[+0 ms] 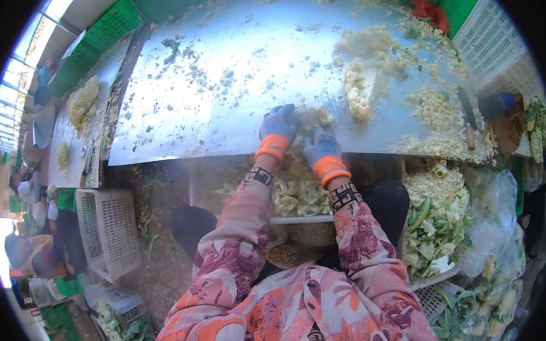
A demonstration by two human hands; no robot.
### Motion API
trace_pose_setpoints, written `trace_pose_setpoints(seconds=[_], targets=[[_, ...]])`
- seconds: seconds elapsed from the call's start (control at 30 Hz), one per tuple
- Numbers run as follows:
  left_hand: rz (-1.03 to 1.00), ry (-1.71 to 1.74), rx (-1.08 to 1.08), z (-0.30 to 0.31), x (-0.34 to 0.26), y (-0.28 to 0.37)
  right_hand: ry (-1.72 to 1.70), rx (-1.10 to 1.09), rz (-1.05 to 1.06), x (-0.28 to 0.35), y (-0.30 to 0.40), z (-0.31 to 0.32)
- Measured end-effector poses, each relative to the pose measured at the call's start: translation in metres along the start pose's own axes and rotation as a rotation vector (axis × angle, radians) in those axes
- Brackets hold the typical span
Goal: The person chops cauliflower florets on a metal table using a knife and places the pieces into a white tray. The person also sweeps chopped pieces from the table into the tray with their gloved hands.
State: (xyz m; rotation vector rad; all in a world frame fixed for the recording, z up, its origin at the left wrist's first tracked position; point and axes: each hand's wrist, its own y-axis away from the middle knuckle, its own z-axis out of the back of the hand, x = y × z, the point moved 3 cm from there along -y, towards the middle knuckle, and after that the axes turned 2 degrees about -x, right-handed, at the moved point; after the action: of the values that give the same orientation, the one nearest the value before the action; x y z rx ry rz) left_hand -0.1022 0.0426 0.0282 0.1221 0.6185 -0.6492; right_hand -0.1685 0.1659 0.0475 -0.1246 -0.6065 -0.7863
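At the near edge of a metal-topped table, both my hands are on a piece of cauliflower. My left hand, in a blue-grey glove with an orange cuff, grips its left side. From below and to the right, my right hand, gloved alike, holds its lower edge. The fingertips are partly hidden and slightly blurred. Just right of them lies a larger cut cauliflower chunk, with a paler cauliflower mass behind it. Below my hands, a white crate under the table edge holds cauliflower pieces.
A knife with a wooden handle lies among crumbs at the table's right. Trimmings fill a container beside a clear plastic bag. An empty-looking white crate stands at left. Another person sits farther left.
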Motion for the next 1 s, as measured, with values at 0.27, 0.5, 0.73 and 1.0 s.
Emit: trace_pose_setpoints(seconds=[0.27,0.5,0.73,1.0], targets=[[0.111,-0.307,0.069,0.015,-0.027,0.007,-0.045,0.024,-0.040,0.002,-0.006,-0.005],[0.200,-0.317,0.085,0.019,-0.029,0.023,0.108,0.103,0.009,-0.004,-0.009,-0.013],[0.197,-0.124,0.415,0.030,0.009,0.043,-0.017,0.068,0.150,-0.034,0.008,-0.004],[-0.301,0.081,-0.017,0.021,-0.020,0.017,-0.592,-0.006,0.110,-0.059,0.039,-0.010]])
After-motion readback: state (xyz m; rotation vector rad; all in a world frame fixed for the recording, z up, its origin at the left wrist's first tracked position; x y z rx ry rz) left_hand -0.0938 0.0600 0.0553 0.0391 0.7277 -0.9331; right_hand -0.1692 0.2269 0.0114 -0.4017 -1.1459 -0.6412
